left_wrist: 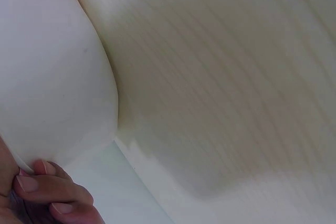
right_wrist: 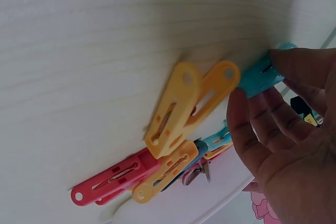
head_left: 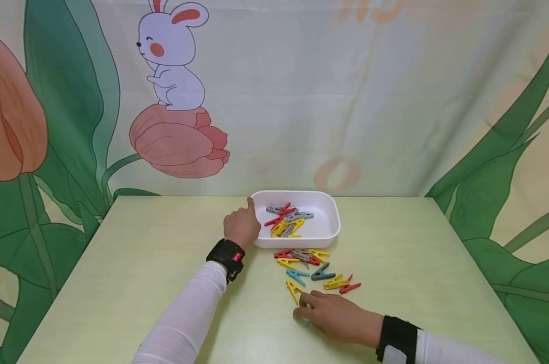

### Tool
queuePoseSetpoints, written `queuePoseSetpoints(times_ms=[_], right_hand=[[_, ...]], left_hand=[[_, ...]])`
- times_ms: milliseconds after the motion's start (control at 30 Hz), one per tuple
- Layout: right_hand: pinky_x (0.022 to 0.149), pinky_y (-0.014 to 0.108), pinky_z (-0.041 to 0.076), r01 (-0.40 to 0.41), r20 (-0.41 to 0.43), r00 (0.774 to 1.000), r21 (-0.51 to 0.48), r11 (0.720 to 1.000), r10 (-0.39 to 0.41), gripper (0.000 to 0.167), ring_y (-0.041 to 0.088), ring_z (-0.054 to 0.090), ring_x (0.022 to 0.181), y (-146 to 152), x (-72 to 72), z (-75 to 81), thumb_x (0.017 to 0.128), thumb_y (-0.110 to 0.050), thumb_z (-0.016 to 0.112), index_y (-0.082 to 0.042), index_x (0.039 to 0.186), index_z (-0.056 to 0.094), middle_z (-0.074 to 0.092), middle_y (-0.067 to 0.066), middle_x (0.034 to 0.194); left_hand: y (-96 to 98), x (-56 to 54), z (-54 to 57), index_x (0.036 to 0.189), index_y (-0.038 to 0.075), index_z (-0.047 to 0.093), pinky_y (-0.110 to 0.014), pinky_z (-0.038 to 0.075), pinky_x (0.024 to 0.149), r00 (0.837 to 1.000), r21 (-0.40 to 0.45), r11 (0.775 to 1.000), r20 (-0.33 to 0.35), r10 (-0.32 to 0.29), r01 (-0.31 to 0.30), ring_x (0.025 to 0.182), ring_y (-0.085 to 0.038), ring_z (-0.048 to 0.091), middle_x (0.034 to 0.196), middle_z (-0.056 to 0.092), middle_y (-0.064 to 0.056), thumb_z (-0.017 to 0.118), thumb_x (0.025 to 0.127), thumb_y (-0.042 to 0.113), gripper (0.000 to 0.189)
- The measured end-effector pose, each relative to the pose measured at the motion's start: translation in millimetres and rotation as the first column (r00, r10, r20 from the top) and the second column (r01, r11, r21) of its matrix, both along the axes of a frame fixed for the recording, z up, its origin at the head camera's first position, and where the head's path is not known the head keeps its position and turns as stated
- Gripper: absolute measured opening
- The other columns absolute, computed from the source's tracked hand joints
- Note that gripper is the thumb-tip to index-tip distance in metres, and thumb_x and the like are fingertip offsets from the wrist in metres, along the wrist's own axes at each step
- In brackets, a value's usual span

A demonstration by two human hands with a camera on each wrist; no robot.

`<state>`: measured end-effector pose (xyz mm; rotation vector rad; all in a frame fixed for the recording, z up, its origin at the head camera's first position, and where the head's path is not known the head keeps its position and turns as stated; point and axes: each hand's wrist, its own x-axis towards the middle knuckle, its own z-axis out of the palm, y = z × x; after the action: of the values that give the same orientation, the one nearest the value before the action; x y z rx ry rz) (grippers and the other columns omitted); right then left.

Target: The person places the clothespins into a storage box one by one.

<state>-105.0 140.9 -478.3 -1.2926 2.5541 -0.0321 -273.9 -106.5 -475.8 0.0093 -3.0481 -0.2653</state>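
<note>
Clothespins [head_left: 281, 226]: split between the inside of the white tray [head_left: 322, 242] and the table [head_left: 406, 253] on its near side.

Left hand [head_left: 241, 226]: grips the left end of the tray, fingers curled at the rim.

Right hand [head_left: 335, 316]: well out from the near side of the tray; pinches a turquoise clothespin [right_wrist: 261, 76] between thumb and fingertips. Cannot tell whether lifted or touching the table.

Status: judged about midway in loading the tray. Done, as far as visible: red, yellow and grey clothespins heaped inside the tray, mostly toward its left half.

Remaining outside the tray:
- just beside its near wall, a cluster of red, yellow and grey clothespins [head_left: 297, 254];
- farther out, a second turquoise clothespin [head_left: 296, 276], a dark blue clothespin [head_left: 322, 273], and a yellow clothespin [head_left: 335, 282] just beside a red clothespin [head_left: 350, 288];
- farthest out, another yellow clothespin [head_left: 293, 290] near the right hand, plus the pinched one.

Exact count: uncertain because of overlap in both heaps.
</note>
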Motion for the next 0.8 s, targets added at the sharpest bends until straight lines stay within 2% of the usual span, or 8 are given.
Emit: queuePoseSetpoints(times_ms=[200,367,600,700,800], right_hand=[[0.085,0.021,0.054,-0.010,0.021,1.000,-0.016,1.000,0.010,0.036,0.009,0.055,0.096,-1.4,1.6,0.7,0.097,-0.020,0.072,-0.031,0.131,0.065,0.061,-0.005,0.117],[0.080,0.020,0.051,-0.041,-0.017,0.999,-0.005,0.999,0.041,0.038,0.008,0.055,0.094,-3.0,-0.1,9.3,0.096,-0.019,0.075,-0.029,0.131,0.065,0.061,-0.006,0.113],[0.079,0.022,0.053,-0.055,-0.102,0.993,-0.024,0.998,0.052,0.042,0.011,0.057,0.096,-7.7,-8.3,45.9,0.091,-0.013,0.077,-0.022,0.131,0.067,0.063,-0.003,0.111],[0.075,0.022,0.052,-0.068,-0.173,0.983,-0.062,0.996,0.056,0.043,0.013,0.058,0.097,-7.7,-16.4,65.8,0.090,-0.011,0.076,-0.018,0.131,0.067,0.062,-0.001,0.111],[0.077,0.023,0.054,-0.060,-0.230,0.973,-0.124,0.990,0.030,0.045,0.015,0.059,0.100,-7.1,-27.8,87.6,0.090,-0.010,0.076,-0.016,0.133,0.066,0.064,0.000,0.116]], left_hand=[[-0.3,-0.2,-0.2,0.158,0.003,0.040,-0.042,0.056,0.062,1.000,0.004,1.000,-0.002,-0.001,0.001,0.064,-0.028,0.065,0.082,0.071,-0.016,0.064,0.098,0.023,0.068],[-1.9,0.8,-1.1,0.158,0.002,0.040,-0.042,0.056,0.062,1.000,0.009,1.000,-0.005,0.004,-0.004,0.065,-0.029,0.066,0.084,0.072,-0.016,0.066,0.097,0.023,0.069],[-0.8,2.1,0.5,0.159,0.003,0.038,-0.039,0.053,0.060,0.999,0.014,1.000,0.029,0.015,-0.015,0.062,-0.026,0.061,0.079,0.069,-0.014,0.066,0.097,0.024,0.071],[0.3,2.1,1.7,0.159,0.003,0.038,-0.038,0.051,0.059,0.999,0.014,1.000,0.034,0.011,-0.011,0.060,-0.025,0.060,0.076,0.067,-0.012,0.065,0.098,0.025,0.070],[-0.1,0.1,1.9,0.159,0.003,0.039,-0.038,0.051,0.058,1.000,0.009,1.000,0.018,0.004,-0.004,0.060,-0.025,0.061,0.075,0.068,-0.012,0.064,0.098,0.024,0.069]])
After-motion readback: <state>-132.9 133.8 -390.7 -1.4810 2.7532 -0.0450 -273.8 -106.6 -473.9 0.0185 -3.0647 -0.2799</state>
